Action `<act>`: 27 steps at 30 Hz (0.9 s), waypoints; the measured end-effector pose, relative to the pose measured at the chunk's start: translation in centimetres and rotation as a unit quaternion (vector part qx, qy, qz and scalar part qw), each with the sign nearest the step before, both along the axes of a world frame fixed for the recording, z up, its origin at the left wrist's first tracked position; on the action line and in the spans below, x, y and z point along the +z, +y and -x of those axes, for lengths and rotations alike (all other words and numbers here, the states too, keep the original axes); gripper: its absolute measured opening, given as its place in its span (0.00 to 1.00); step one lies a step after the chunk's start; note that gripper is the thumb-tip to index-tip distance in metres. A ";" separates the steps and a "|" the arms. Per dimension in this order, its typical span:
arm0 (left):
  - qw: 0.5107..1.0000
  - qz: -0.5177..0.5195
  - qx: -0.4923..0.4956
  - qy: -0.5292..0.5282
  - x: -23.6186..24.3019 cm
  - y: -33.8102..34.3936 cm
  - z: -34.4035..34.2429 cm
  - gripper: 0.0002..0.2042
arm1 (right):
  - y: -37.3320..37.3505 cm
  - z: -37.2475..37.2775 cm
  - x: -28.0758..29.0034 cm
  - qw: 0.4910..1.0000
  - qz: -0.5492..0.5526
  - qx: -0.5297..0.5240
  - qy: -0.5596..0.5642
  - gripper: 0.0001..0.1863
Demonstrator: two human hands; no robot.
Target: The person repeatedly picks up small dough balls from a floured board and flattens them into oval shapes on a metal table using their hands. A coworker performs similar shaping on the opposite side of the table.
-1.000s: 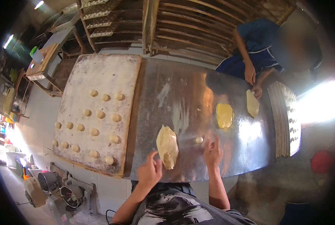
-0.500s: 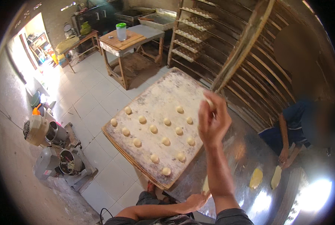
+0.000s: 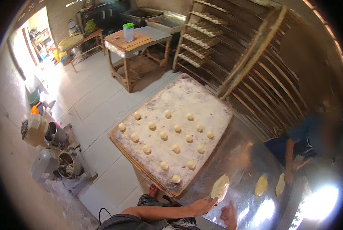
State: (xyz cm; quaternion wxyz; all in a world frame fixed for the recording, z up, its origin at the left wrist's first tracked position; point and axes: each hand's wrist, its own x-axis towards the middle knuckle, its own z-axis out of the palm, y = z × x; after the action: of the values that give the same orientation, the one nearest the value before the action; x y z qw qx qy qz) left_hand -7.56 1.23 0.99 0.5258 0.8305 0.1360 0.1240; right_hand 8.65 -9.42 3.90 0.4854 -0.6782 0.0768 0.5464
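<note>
My left hand (image 3: 203, 206) grips the lower end of an elongated pale dough piece (image 3: 220, 186) on the metal table (image 3: 242, 159). My right hand (image 3: 229, 214) is just beside it at the lower edge of view, index finger raised and apart from the thumb, with nothing visible in it. A flour-dusted wooden board (image 3: 188, 86) bears several dough balls (image 3: 163, 135) in loose rows. Farther right on the metal lie a yellow slab (image 3: 260, 186) and another pale dough strip (image 3: 279, 184).
A co-worker's hand (image 3: 288, 175) is beside that strip. A wooden rack (image 3: 202, 32) with trays of balls stands behind the board, beside a small table (image 3: 158, 36) with a lidded container (image 3: 128, 32). Two mixers (image 3: 66, 165) stand at lower left, near a wall.
My view has turned leftward since a second ago. My right hand, raised over the board half a second ago, has dropped back toward the metal table. Another ball shows on the board.
</note>
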 end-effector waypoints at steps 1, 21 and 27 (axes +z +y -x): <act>0.997 -0.042 -0.059 0.024 1.3 0.1 -0.1 0.15 | -1.1 1.5 -0.9 0.988 -0.043 -0.060 0.138 0.15; 0.964 -0.162 -0.123 -0.172 -4.7 -4.6 -5.0 0.12 | -8.8 8.9 -3.1 0.769 0.086 0.050 -0.632 0.21; 0.969 -0.208 -0.028 -0.129 -1.6 -4.3 -6.7 0.16 | -9.7 5.8 1.8 0.654 -0.011 0.072 -0.753 0.11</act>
State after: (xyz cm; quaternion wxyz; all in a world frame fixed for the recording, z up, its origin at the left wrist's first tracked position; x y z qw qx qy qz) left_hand -0.91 -3.10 -0.65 0.3574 0.9021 0.0148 0.2412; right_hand 2.86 -19.14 5.69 0.3435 -0.8549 -0.3706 -0.1171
